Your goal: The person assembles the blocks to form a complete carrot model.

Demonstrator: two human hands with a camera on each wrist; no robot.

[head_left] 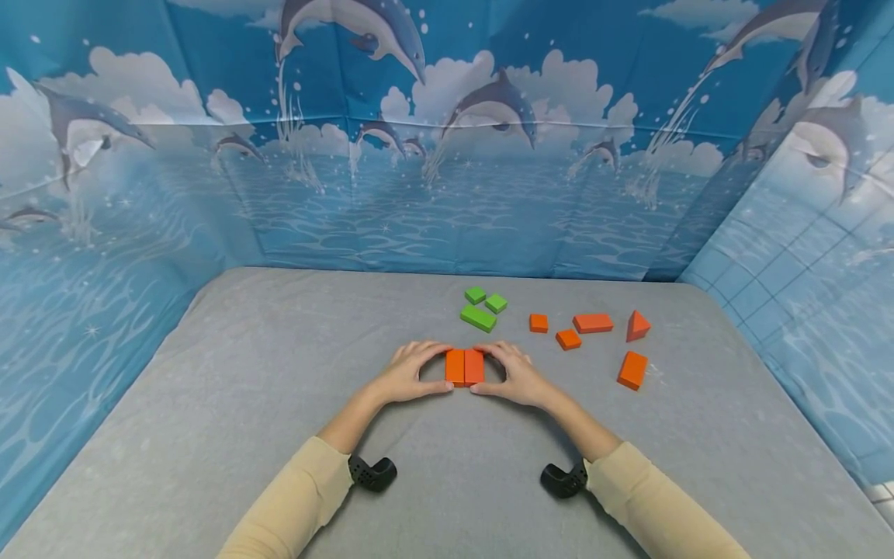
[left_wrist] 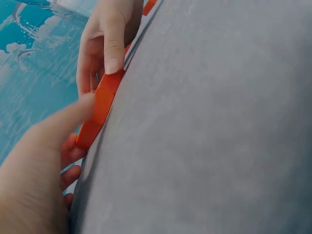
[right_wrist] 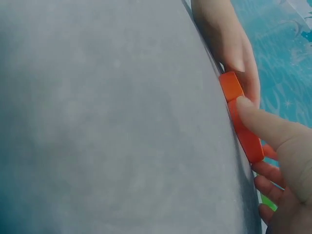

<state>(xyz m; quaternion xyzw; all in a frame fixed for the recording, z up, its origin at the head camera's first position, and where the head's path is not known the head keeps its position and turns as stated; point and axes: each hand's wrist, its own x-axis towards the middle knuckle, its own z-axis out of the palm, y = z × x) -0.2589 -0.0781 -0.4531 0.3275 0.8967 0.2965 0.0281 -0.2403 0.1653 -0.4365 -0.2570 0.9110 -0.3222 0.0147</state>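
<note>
Two rectangular orange blocks lie side by side on the grey cloth, their long sides touching in the head view. My left hand (head_left: 407, 375) pinches the left orange block (head_left: 455, 366) between thumb and fingers, the thumb at its near end. On the other side, my right hand (head_left: 520, 378) grips the right orange block (head_left: 474, 365) in the same way, mirrored. Seen from the left wrist, the left orange block (left_wrist: 101, 106) meets its neighbour end-on at the table's surface. The right wrist view shows the right orange block (right_wrist: 247, 139) under my right thumb.
Behind the hands are several green blocks (head_left: 478, 317). To the right lie small orange blocks (head_left: 569, 339), a long orange block (head_left: 593, 323), an orange triangular block (head_left: 637, 327) and another orange rectangular block (head_left: 632, 370). A dolphin-print curtain (head_left: 447, 210) rises behind the grey-covered table (head_left: 314, 326).
</note>
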